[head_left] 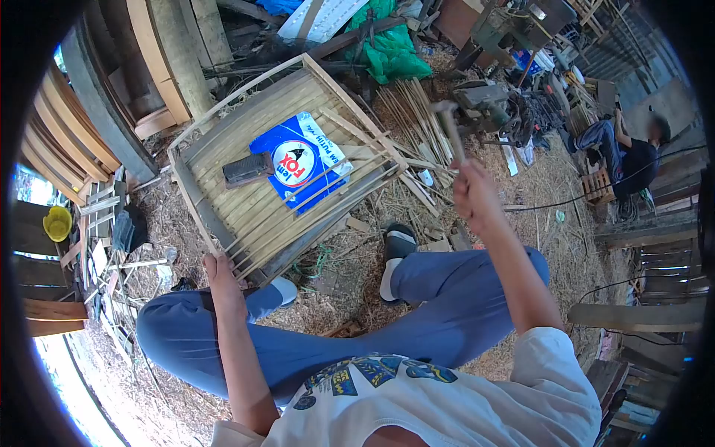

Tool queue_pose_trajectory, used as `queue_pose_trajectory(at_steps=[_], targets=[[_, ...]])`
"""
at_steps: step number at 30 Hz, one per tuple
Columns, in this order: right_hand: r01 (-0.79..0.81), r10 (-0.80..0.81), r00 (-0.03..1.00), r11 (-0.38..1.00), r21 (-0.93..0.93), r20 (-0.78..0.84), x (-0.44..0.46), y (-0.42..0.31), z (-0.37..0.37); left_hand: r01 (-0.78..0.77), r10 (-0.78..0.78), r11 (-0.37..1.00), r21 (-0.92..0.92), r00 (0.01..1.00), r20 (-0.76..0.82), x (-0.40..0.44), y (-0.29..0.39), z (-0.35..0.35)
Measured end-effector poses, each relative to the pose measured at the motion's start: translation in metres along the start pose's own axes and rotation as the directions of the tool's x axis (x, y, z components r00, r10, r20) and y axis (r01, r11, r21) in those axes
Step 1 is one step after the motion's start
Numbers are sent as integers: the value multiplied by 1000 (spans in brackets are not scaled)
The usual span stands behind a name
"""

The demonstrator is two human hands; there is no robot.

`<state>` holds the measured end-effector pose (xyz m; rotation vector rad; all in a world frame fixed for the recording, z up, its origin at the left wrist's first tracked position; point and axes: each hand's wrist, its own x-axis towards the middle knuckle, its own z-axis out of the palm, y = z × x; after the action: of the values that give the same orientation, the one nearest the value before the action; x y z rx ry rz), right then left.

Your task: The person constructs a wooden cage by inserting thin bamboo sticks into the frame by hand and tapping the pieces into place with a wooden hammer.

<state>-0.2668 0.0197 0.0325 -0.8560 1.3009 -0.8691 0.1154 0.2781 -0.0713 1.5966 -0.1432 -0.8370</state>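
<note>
My right hand [477,195] is wrapped round the handle of a hammer [445,118], raised to the right of a wooden panel with its head pointing up and away. At the panel's near left corner, my left hand [220,270] has its fingers closed against the frame [195,205], beside the ends of thin wooden strips [287,223]. What is pinched there is too small to make out. Slats fill the framed panel [223,153], which lies tilted before my knees. On it rest a blue and white Fox glue bag [328,160] and a dark brown block-like case [247,170].
A bundle of thin sticks [417,112] lies beyond the panel's right side. Curved wooden pieces [78,127] lean at the left, near a yellow helmet-like object [57,223]. Green sheeting [391,48] is at the back. Another person [633,160] sits at the far right near a cable.
</note>
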Motion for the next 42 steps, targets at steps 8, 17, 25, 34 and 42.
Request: queue_pose_trajectory(at_steps=[8,17,25,34,42], targets=[[9,-11,998,999,36,56,10,0,-3,-26,26,998,-48,1000,14,3,-5,-2],[-57,65,994,994,-95,87,5,6,-5,-49,49,999,-20,999,-4,2,-5,3],[-14,21,997,994,-105,69,-1,11,3,-53,53,998,31,998,-24,12,-11,-1],[-25,36,996,990,-138,76,-5,9,3,-17,17,1000,18,1000,-15,-6,7,6],[-69,85,991,984,-162,100,-2,13,5,-96,98,993,65,995,-30,4,-2,4]])
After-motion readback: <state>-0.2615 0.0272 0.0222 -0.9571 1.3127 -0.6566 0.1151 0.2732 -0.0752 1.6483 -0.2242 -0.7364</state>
